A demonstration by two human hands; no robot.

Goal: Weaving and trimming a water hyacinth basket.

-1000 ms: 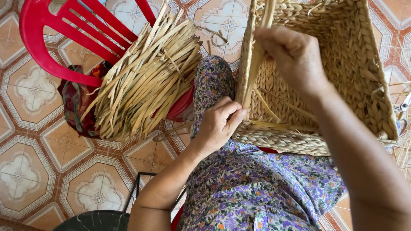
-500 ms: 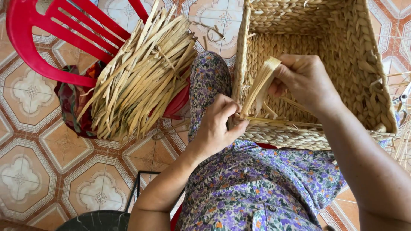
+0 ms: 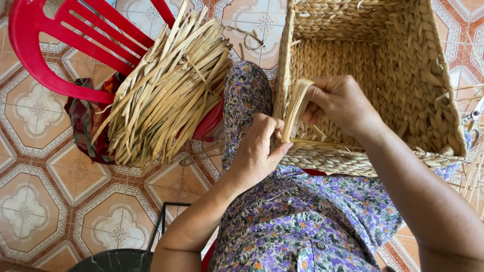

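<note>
While your right hand (image 3: 339, 103) closes its fingers around a flat bunch of straw strips (image 3: 295, 108), your left hand (image 3: 258, 151) pinches the lower end of that same bunch against the near rim of the woven basket (image 3: 428, 95). Both hands are curled tight on the strips, neither one spread open. That basket rests on your lap, tipped so its mouth faces you; its inside, just beyond your right hand, shows only bare woven walls and a few loose strand ends sticking up near your knuckles. Under both wrists lies your purple flowered dress (image 3: 302, 221). Out past your left hand, well apart from it, a thick bundle of dried straw (image 3: 166, 95) lies across the seat of a red plastic chair (image 3: 60, 45), with a dark red and green cloth (image 3: 85, 126) bunched beneath it. Around the chair spreads a patterned tile floor (image 3: 40, 201). Near your left elbow sits the rim of a dark round bin (image 3: 111, 259). Beyond your right forearm, a few thin straw stalks (image 3: 474, 171) poke in past the basket's far side. Nothing lies between your hands and the basket rim.
</note>
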